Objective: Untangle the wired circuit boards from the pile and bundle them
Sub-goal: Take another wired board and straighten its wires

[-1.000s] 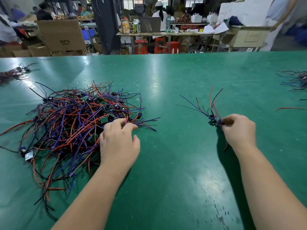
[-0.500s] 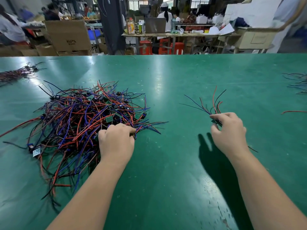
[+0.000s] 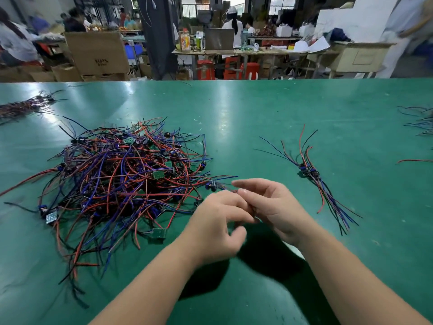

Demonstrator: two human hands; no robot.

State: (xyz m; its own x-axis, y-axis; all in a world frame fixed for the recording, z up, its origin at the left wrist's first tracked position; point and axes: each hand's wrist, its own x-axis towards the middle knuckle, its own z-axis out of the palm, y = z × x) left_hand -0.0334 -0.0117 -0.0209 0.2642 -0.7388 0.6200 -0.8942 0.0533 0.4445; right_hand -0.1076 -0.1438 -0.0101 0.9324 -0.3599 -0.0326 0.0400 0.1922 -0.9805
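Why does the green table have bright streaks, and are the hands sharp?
Head view: light glares in streaks on the table; the left hand, pinching a wired board with the right hand, is motion-blurred at its thumb; both cast shadows; background soft.

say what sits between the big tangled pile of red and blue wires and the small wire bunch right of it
Head view: the left hand and right hand, holding one small wired board; beyond them, bare green tabletop.
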